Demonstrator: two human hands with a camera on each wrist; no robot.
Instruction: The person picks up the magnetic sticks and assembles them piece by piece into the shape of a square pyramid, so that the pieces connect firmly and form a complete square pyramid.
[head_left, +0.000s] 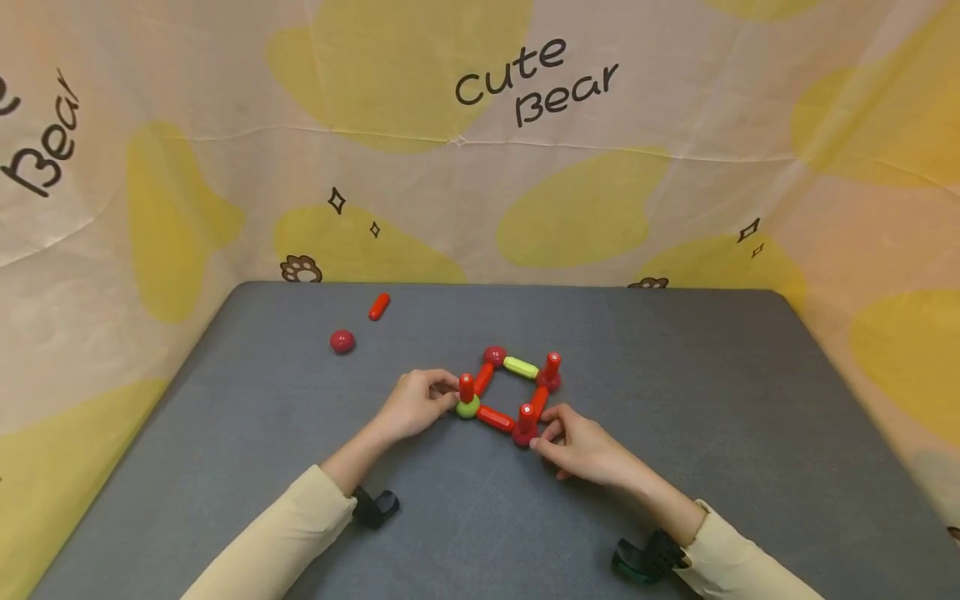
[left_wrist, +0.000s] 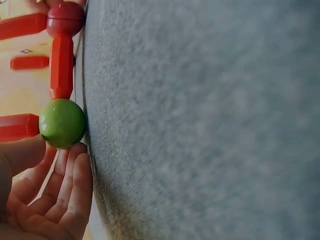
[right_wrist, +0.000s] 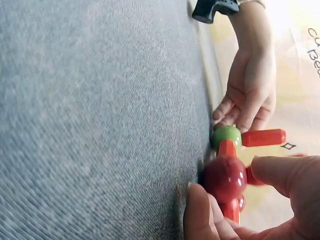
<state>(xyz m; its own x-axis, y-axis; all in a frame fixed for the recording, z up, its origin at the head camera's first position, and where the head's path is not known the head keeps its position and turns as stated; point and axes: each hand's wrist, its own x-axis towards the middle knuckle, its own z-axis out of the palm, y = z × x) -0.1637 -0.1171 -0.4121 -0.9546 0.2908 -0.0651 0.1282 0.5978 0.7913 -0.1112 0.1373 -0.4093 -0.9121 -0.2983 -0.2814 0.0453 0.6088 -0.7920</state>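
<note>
A four-sided frame of toy rods and balls lies on the table. Its left corner is a green ball (head_left: 468,407), its near corner a red ball (right_wrist: 225,178), and a red rod (head_left: 495,418) joins them. Thumb and fingers of my left hand (head_left: 415,403) pinch the green ball, which bears an upright red rod (head_left: 467,387). My right hand (head_left: 585,447) holds the near red ball between thumb and index finger; another red rod (head_left: 527,417) stands on it. At the far side, a yellow-green rod (head_left: 521,367) links two more red balls, the right one with an upright rod.
A loose red ball (head_left: 342,342) and a loose red rod (head_left: 379,307) lie at the back left of the grey table (head_left: 247,400). Behind the table hangs a printed cloth (head_left: 420,167). Dark wrist-worn devices (head_left: 648,558) sit below both forearms.
</note>
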